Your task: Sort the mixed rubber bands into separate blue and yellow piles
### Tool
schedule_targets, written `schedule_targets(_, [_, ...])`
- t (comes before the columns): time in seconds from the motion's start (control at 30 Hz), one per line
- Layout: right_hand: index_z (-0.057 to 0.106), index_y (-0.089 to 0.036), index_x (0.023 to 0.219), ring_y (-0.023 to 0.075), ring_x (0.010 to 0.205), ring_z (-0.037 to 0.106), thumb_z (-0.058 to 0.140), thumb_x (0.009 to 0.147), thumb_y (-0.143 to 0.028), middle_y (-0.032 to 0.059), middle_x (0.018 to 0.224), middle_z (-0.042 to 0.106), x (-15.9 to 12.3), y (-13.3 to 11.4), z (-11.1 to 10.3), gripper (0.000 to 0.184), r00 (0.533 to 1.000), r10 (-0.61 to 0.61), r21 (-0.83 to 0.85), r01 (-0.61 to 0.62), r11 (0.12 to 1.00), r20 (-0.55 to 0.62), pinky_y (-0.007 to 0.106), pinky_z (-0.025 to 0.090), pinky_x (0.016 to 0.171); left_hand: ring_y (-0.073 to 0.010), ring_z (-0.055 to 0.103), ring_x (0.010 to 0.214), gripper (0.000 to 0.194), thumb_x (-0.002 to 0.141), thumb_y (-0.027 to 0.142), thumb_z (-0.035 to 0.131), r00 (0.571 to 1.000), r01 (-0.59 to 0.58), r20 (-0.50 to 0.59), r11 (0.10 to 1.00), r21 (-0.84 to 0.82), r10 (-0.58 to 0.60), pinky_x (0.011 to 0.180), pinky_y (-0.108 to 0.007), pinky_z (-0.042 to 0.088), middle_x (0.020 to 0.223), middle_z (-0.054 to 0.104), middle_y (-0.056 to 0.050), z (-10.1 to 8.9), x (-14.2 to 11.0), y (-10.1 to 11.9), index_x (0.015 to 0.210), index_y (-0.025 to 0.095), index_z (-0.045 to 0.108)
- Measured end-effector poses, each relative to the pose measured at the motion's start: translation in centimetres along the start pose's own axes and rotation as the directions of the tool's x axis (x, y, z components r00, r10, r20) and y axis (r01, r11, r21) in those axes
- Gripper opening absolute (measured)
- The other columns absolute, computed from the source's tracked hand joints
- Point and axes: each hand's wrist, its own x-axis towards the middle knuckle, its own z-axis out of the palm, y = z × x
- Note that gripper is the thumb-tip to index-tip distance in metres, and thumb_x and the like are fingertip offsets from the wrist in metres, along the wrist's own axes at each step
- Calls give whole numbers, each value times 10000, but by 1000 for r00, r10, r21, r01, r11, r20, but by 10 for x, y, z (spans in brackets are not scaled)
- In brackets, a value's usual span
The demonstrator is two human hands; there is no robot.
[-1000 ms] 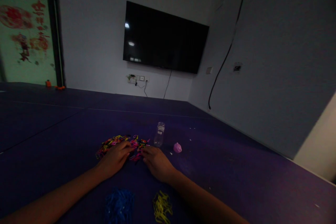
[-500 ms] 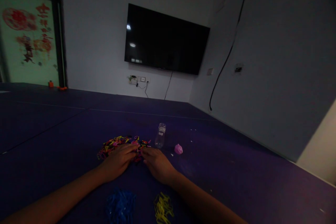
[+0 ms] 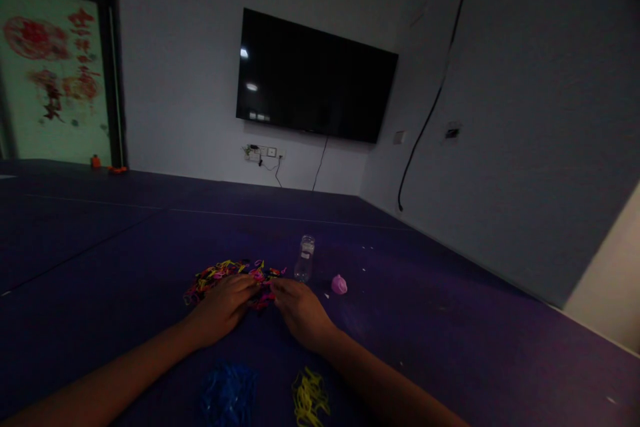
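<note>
A mixed heap of small coloured rubber bands (image 3: 215, 273), in yellow, pink, red and black, lies on the purple surface. My left hand (image 3: 227, 303) rests on the heap's near side, fingers stretched out over the bands. At the heap's right edge, my right hand (image 3: 300, 313) reaches in with fingers extended, its tips among pink and red bands. The two hands' fingertips almost meet. Closer to me are a bundle of blue rubber bands (image 3: 230, 395) and a smaller bunch of yellow rubber bands (image 3: 311, 397).
Just beyond my right hand a clear bottle (image 3: 305, 259) stands upright, with a crumpled-looking pink item (image 3: 339, 284) to its right. Small white scraps dot the purple surface (image 3: 440, 347). A television (image 3: 315, 77) hangs on the far wall; a black cable (image 3: 430, 113) runs down the right wall.
My fingertips have shifted slightly among the bands, and more pink and red ones show between the hands. The bottle and both separate bunches stay put.
</note>
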Motion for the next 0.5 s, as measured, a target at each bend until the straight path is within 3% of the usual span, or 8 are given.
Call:
schedule_targets(0.23, [559,-179,1145,203,1086,514,421,875,-146,89,1151,573,-1,12,7,305,969,249,-9,-249,969,-8,328,411,922,-220,530,1041,380,791,81,433,999,-8,-51,1000,-2,8,898,-397,434,1108,605,-79,0,0,1,1133,194,555])
schedule_targets(0.33, [577,-181,1119,208,1101,503,417,882,-155,91,1167,563,-1,13,7,288,969,245,4,-245,969,-1,336,408,926,-217,545,1000,342,808,90,434,996,-28,-87,999,-15,27,862,-388,451,1063,611,-79,1,0,2,1105,195,565])
schedule_targets(0.5, [600,-179,1056,181,1089,501,405,896,-150,79,1157,571,1,6,2,254,994,104,15,-104,994,28,321,402,929,-191,569,836,260,833,91,431,990,-60,-130,997,-38,55,738,-335,474,886,619,-63,0,1,3,987,190,614])
